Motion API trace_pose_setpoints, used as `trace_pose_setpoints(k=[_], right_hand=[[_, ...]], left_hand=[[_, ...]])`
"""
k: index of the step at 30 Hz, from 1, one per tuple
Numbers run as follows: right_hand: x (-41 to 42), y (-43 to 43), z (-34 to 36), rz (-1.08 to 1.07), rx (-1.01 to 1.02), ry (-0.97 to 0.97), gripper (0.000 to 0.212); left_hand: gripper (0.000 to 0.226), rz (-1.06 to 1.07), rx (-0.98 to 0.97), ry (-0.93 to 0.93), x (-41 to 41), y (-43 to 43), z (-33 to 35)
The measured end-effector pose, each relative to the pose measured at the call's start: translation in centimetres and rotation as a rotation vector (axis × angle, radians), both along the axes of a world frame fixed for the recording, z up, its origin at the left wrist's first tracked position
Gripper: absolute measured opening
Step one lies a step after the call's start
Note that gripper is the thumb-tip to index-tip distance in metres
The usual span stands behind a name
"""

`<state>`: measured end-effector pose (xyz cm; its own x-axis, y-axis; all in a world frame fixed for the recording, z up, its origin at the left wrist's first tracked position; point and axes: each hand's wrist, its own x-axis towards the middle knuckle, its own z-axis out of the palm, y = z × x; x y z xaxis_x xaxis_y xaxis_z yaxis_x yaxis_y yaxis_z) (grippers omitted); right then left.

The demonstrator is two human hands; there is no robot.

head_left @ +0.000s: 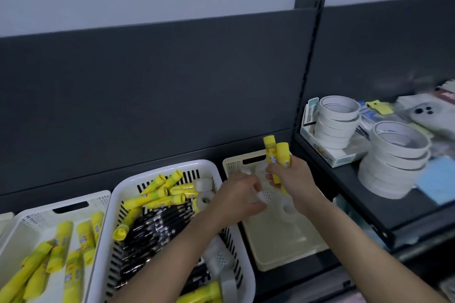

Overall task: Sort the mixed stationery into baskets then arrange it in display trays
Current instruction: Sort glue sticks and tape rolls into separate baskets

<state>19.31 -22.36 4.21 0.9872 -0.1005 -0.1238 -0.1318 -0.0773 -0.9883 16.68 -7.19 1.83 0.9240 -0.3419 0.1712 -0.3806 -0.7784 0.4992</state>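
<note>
R hand [293, 174] is curled tight round two glue sticks [275, 155], held side by side near upright, caps up, long axis roughly vertical, over the far end of the cream basket [283, 251] at the right end of the lower shelf [290, 280]. L hand [242, 194] sits just beside it, lower and to the left, about over the rim btwn that basket and the white slotted basket [157, 167]. Its fingers look bent round sth pale and translucent, prob. a clear tape roll [261, 196], but it's blurred, so can't tell the grip for sure.

Cream basket has only clear tape rolls [288, 209] in it, so the sticks prob. don't belong there. Their bin, by the look of it, is the glue-stick basket [32, 214] at the left end of the row, where sticks lie flat, axes mostly front-to-back. That puts the target well apart from R hand, past the slotted basket w/ its mix of black pens [157, 226], glue sticks and tape, and beyond the L forearm. L hand is nearer to it. Next move likely needs a reach across the L arm or a hand-over, plus tipping the sticks from upright to flat.
</note>
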Motion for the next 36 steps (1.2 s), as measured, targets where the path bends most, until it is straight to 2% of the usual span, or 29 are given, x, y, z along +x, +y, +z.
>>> trace_pose_setpoints(k=[5, 7, 11, 14, 16, 19, 24, 29, 36], right_hand=[[0.0, -0.3, 0.2, 0.049, 0.043, 0.020, 0.006], [0.0, -0.1, 0.6, 0.090, 0.061, 0.019, 0.006], [-0.3, 1.7, 1.1, 0.188, 0.086, 0.041, 0.006], [-0.7, 3.7, 1.0, 0.248, 0.122, 0.073, 0.006], [-1.1, 5.1, 0.9, 0.278, 0.136, 0.084, 0.006], [-1.9, 7.2, 0.8, 0.310, 0.146, 0.105, 0.004], [-3.3, 10.0, 0.6, 0.373, 0.133, 0.103, 0.006], [-4.6, 11.8, 0.1, 0.382, 0.116, 0.119, 0.006], [-5.6, 13.0, -0.6, 0.358, 0.125, 0.141, 0.009]], left_hand=[[0.056, 0.037, -0.154, 0.005, 0.2, 0.5, 0.0], [0.058, 0.081, -0.184, -0.009, -0.2, 1.3, 0.3], [0.047, 0.130, -0.113, -0.059, -1.8, 4.3, 0.7], [0.027, 0.204, -0.088, -0.082, -3.6, 7.5, 1.1], [0.024, 0.261, -0.022, -0.045, -5.0, 9.8, 1.1], [0.033, 0.319, 0.141, 0.092, -6.7, 13.1, 1.0], [0.078, 0.224, 0.346, 0.463, -8.7, 15.8, -0.6], [0.079, 0.180, 0.562, 0.347, -9.6, 15.2, -1.9], [0.084, 0.172, 0.555, 0.371, -9.3, 15.1, -2.4]])
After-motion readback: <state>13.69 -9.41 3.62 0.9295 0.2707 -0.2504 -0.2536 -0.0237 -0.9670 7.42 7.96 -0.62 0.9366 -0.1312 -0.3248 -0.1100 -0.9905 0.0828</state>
